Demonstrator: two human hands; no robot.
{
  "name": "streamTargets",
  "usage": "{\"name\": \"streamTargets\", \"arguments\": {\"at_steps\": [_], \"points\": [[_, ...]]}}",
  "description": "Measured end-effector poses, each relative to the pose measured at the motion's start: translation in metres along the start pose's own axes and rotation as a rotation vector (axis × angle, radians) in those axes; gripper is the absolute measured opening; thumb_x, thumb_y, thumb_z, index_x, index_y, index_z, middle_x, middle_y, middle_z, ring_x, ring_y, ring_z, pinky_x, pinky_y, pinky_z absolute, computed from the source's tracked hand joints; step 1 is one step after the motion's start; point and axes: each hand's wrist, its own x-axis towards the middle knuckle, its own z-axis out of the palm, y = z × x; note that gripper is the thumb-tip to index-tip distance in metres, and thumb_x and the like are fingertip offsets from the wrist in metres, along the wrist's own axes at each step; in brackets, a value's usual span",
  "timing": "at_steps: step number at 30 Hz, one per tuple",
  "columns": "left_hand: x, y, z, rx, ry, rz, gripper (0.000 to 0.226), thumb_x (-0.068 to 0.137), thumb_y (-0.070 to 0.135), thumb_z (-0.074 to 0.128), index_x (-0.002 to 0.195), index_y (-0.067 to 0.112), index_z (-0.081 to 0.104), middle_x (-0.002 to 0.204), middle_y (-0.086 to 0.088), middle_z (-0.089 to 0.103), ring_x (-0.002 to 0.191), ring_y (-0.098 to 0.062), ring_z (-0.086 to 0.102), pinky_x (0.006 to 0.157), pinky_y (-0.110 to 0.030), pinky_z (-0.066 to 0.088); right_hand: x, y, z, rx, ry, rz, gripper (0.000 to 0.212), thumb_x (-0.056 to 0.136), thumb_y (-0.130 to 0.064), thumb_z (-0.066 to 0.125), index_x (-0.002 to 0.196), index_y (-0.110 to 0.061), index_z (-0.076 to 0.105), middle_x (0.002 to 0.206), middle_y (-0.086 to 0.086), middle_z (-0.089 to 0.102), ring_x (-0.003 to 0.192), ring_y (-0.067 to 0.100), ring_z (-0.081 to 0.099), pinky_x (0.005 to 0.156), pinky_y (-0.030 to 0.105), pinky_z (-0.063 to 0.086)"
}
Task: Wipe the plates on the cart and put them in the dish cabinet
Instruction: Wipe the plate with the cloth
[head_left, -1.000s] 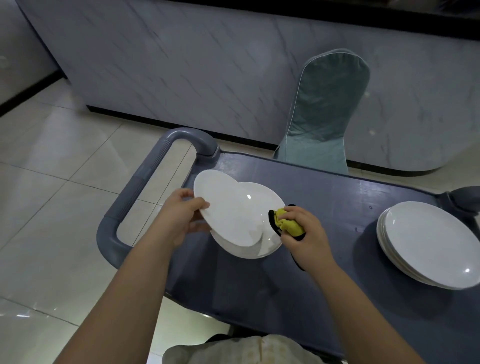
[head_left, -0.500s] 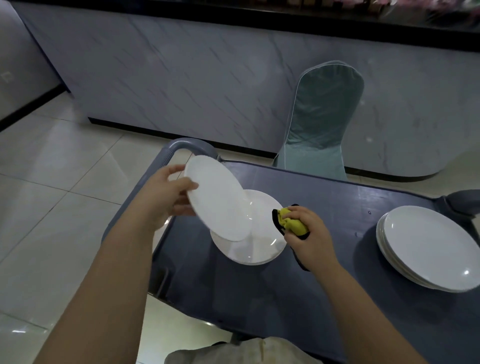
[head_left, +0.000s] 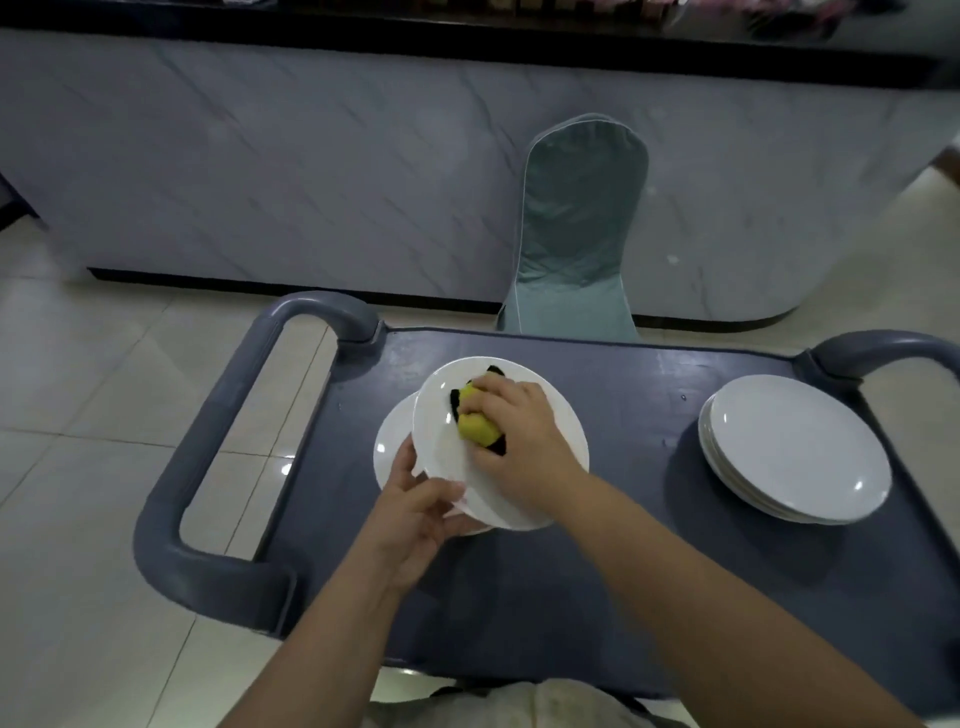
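Fingers of your right hand (head_left: 519, 441) clamp a yellow-and-black sponge cloth (head_left: 477, 423) against the round white plate (head_left: 441, 415); your left hand (head_left: 415, 514) pinches its near rim, by the grey cart's (head_left: 623, 597) left edge.

Two bare forearms, left hand (head_left: 415, 512) and right hand (head_left: 519, 431) ungloved, pale cream garment (head_left: 498, 706) at the waist.

No text, label, brand, number or sign can be read on the round white ceramic plates (head_left: 795, 447) or the dark grey plastic cart (head_left: 649, 395).
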Motion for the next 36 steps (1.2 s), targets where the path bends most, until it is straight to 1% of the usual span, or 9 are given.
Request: {"name": "streamTargets", "arguments": {"at_steps": [4, 6, 9, 12, 19, 22, 26, 33, 36], "points": [[0.013, 0.001, 0.009, 0.015, 0.001, 0.022, 0.074, 0.082, -0.02, 0.045, 0.135, 0.031, 0.049, 0.117, -0.008, 0.068, 0.105, -0.033, 0.065, 0.067, -0.046, 0.059, -0.06, 0.02, -0.027, 0.045, -0.211, -0.202, 0.046, 0.078, -0.023, 0.07, 0.122, -0.03, 0.056, 0.149, -0.011, 0.039, 0.128, 0.019, 0.042, 0.11, 0.031, 0.029], [0.016, -0.003, 0.014, 0.037, 0.0, 0.002, 0.075, 0.077, -0.019, 0.051, 0.133, 0.03, 0.051, 0.113, -0.003, 0.069, 0.102, -0.03, 0.064, 0.064, -0.044, 0.057, -0.09, 0.052, -0.056, 0.043, -0.153, -0.153, 0.043, 0.079, -0.017, 0.071, 0.118, -0.028, 0.059, 0.149, -0.009, 0.041, 0.131, 0.017, 0.043, 0.109, 0.038, 0.034], [0.018, -0.016, 0.029, 0.083, -0.087, -0.057, 0.075, 0.067, -0.013, 0.058, 0.13, 0.027, 0.055, 0.114, -0.007, 0.066, 0.1, -0.031, 0.064, 0.066, -0.049, 0.057, -0.085, 0.081, -0.088, -0.004, 0.114, 0.026, 0.036, 0.079, -0.026, 0.066, 0.115, -0.024, 0.064, 0.143, -0.007, 0.047, 0.127, 0.013, 0.046, 0.105, 0.048, 0.037], [0.021, -0.028, 0.049, 0.097, -0.195, -0.104, 0.071, 0.07, -0.014, 0.059, 0.128, 0.026, 0.055, 0.109, -0.008, 0.068, 0.094, -0.029, 0.067, 0.069, -0.052, 0.056, -0.037, 0.06, -0.079, -0.064, 0.282, 0.165, 0.044, 0.076, -0.02, 0.072, 0.12, -0.018, 0.064, 0.141, -0.005, 0.049, 0.127, 0.017, 0.046, 0.109, 0.042, 0.035], [0.04, -0.028, 0.042, 0.075, -0.233, -0.095, 0.077, 0.065, -0.009, 0.06, 0.133, 0.027, 0.05, 0.115, -0.01, 0.068, 0.099, -0.034, 0.067, 0.07, -0.053, 0.056, -0.11, 0.051, -0.07, 0.037, -0.092, -0.057, 0.047, 0.081, -0.027, 0.07, 0.127, -0.02, 0.061, 0.15, -0.006, 0.042, 0.138, 0.016, 0.04, 0.111, 0.039, 0.036], [0.04, -0.034, 0.049, 0.146, -0.322, -0.126, 0.075, 0.065, -0.008, 0.06, 0.129, 0.031, 0.056, 0.115, -0.005, 0.067, 0.102, -0.03, 0.067, 0.069, -0.052, 0.056, -0.131, 0.084, -0.099, 0.033, 0.054, 0.1, 0.045, 0.078, -0.025, 0.072, 0.122, -0.019, 0.064, 0.147, -0.004, 0.046, 0.135, 0.015, 0.044, 0.107, 0.047, 0.038], [0.041, -0.047, 0.07, 0.172, -0.454, -0.165, 0.078, 0.066, -0.007, 0.065, 0.135, 0.028, 0.052, 0.127, -0.013, 0.059, 0.109, -0.033, 0.062, 0.07, -0.049, 0.056, -0.078, 0.069, -0.099, -0.092, 0.302, 0.221, 0.05, 0.075, -0.024, 0.07, 0.124, -0.022, 0.062, 0.146, -0.008, 0.046, 0.132, 0.007, 0.041, 0.111, 0.038, 0.034], [0.061, -0.043, 0.073, 0.117, -0.421, -0.144, 0.087, 0.055, 0.004, 0.074, 0.136, 0.022, 0.048, 0.131, -0.015, 0.058, 0.111, -0.038, 0.062, 0.076, -0.057, 0.056, -0.143, 0.065, -0.092, -0.026, 0.052, 0.028, 0.044, 0.078, -0.018, 0.075, 0.12, -0.013, 0.066, 0.146, -0.002, 0.047, 0.134, 0.017, 0.044, 0.108, 0.041, 0.039], [0.058, -0.057, 0.085, 0.185, -0.445, -0.178, 0.087, 0.053, 0.006, 0.076, 0.134, 0.027, 0.051, 0.128, -0.008, 0.061, 0.111, -0.032, 0.062, 0.073, -0.058, 0.056, -0.148, 0.099, -0.117, -0.075, 0.218, 0.204, 0.043, 0.076, -0.024, 0.069, 0.119, -0.016, 0.066, 0.144, -0.003, 0.048, 0.131, 0.007, 0.043, 0.106, 0.044, 0.037]]}}
